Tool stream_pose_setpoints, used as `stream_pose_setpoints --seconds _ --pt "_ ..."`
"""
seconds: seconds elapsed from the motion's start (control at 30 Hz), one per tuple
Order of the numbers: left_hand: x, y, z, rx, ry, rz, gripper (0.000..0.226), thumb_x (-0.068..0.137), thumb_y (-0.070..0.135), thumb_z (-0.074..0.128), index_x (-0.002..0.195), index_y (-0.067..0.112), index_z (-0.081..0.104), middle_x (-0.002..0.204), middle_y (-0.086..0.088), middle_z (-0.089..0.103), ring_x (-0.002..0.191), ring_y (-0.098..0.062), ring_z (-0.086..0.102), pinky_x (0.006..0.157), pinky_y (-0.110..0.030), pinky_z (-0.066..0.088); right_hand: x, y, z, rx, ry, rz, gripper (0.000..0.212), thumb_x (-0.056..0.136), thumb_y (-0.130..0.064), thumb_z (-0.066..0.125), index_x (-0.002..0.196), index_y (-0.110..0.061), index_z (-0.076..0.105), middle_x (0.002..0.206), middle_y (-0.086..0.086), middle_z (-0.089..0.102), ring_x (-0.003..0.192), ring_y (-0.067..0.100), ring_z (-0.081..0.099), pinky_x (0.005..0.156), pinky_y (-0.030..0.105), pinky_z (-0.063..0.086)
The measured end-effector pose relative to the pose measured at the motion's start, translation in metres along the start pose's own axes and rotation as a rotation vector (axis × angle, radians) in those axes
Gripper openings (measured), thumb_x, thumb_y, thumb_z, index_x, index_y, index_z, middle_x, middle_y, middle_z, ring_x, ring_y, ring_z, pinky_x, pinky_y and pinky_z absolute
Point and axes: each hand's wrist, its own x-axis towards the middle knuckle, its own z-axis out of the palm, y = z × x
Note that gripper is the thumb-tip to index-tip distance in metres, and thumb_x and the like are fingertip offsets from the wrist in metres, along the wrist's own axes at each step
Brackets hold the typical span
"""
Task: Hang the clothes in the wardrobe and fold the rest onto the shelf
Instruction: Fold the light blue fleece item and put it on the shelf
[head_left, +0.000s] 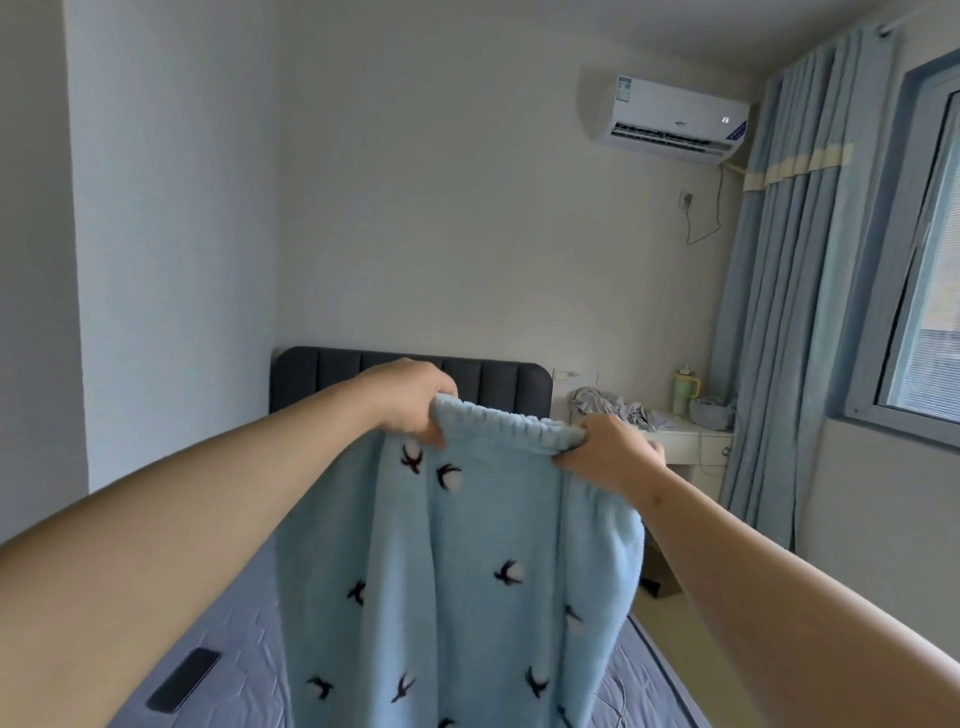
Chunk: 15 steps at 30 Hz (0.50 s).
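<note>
Left hand (410, 400), right hand (608, 452), fleece waistband (511, 427)

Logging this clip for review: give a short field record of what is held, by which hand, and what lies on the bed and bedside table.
held item: light blue fleece trousers, hanging from the elastic waistband
left hand: grips the waistband's left end
right hand: grips the waistband's right end
bed: dark phone lies on it
bedside table: crumpled grey clothes, green tumbler
stage: trousers held up, not yet folded

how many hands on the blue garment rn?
2: left hand grips the waistband's left end, right hand its right end; the blue garment hangs over the bed.
</note>
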Motion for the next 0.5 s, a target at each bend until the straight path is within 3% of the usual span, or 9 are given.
stream_pose_setpoints --seconds 0.17,0.3,0.43,0.5 --pt "-0.004 -0.022 0.014 0.136 -0.198 -0.107 0.027 0.067 0.035 0.077 0.088 0.021 0.067 0.085 0.005 0.064 0.08 -0.015 0.059 0.066 -0.024 0.045 0.001 0.008 -0.005 -0.035 0.088 0.007 0.019 0.076 -0.04 0.057 0.084 -0.024 0.05 0.076 -0.006 0.051 0.077 0.021 0.05 0.07 0.03 0.036" --pt "-0.007 -0.04 0.019 0.006 -0.284 -0.192 0.032 0.071 0.039 0.075 0.094 0.019 0.068 0.093 0.002 0.064 0.086 -0.016 0.06 0.076 -0.027 0.048 -0.003 0.011 0.0 -0.096 0.085 0.013 0.022 0.075 -0.047 0.058 0.077 -0.026 0.052 0.075 -0.007 0.051 0.076 0.019 0.047 0.074 0.031 0.034" --pt "-0.009 -0.047 0.014 -0.015 -0.324 -0.19 0.013 0.076 0.025 0.069 0.079 0.019 0.057 0.076 0.004 0.055 0.07 -0.013 0.05 0.061 -0.023 0.04 -0.005 0.028 0.004 -0.096 0.047 0.093 0.021 0.076 -0.042 0.06 0.07 -0.024 0.051 0.083 -0.006 0.057 0.08 0.019 0.049 0.077 0.033 0.031" --pt "-0.013 -0.054 0.012 0.067 -0.302 -0.235 0.01 0.08 0.014 0.062 0.083 0.017 0.053 0.079 0.002 0.052 0.072 -0.014 0.046 0.054 -0.021 0.036 -0.006 0.04 0.007 -0.044 0.054 0.135 0.015 0.077 -0.033 0.059 0.071 -0.022 0.051 0.085 -0.003 0.06 0.08 0.021 0.053 0.074 0.031 0.034"
